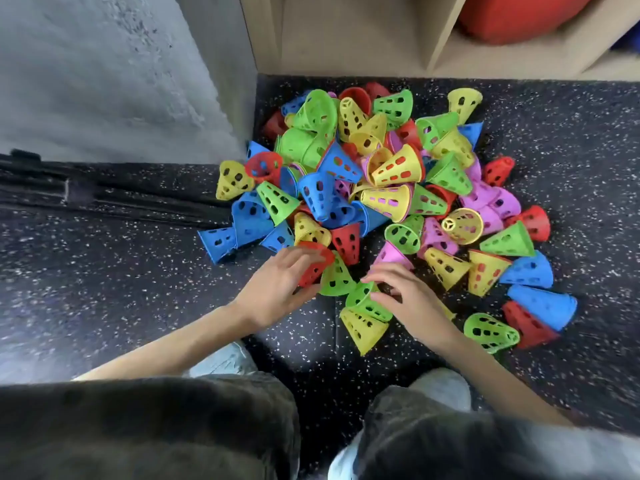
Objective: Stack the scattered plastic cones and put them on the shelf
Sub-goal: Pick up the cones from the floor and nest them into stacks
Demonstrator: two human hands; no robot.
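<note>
A big heap of perforated plastic cones (374, 174) in red, blue, green, yellow and pink lies scattered on the dark speckled floor. At the near edge of the heap my left hand (277, 289) grips a red cone (313, 268), which lies against a green cone (336, 278). My right hand (412, 299) holds another green cone (363, 301) by its rim, above a yellow cone (362, 329). The wooden shelf (346, 36) stands just behind the heap.
A red cushion-like object (519, 15) fills the shelf's right compartment; the left compartment shows bare wood. A grey wall (104, 71) rises at the left, with dark bars (104, 192) along its foot. My knees (173, 427) are at the bottom.
</note>
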